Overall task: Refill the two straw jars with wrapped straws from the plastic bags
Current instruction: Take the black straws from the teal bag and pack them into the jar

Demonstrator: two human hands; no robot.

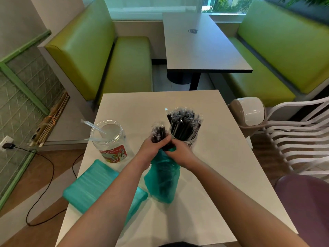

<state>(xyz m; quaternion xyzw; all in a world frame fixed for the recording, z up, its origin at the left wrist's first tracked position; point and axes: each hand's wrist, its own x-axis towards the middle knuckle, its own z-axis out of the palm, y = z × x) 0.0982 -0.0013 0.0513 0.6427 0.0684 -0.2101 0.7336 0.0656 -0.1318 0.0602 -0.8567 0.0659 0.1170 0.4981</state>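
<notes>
1. Head view: left hand (154,147) with fingers wrapped round a bundle of black wrapped straws (159,133), half out of the green bag (162,179) standing on the tabletop (222,157).
2. Right hand (179,151) with fingers pinching the bag's mouth, beside the full jar (185,130).
3. Best done by holding the bag down, drawing the bundle straight up, then lowering it upright.
4. Left jar (109,139) nearly empty, another green bag (89,186) near it.

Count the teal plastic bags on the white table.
2: one teal bag upright at centre, gripped by both hands; one flat teal bag at the left edge, partly hidden under the left forearm.
</notes>
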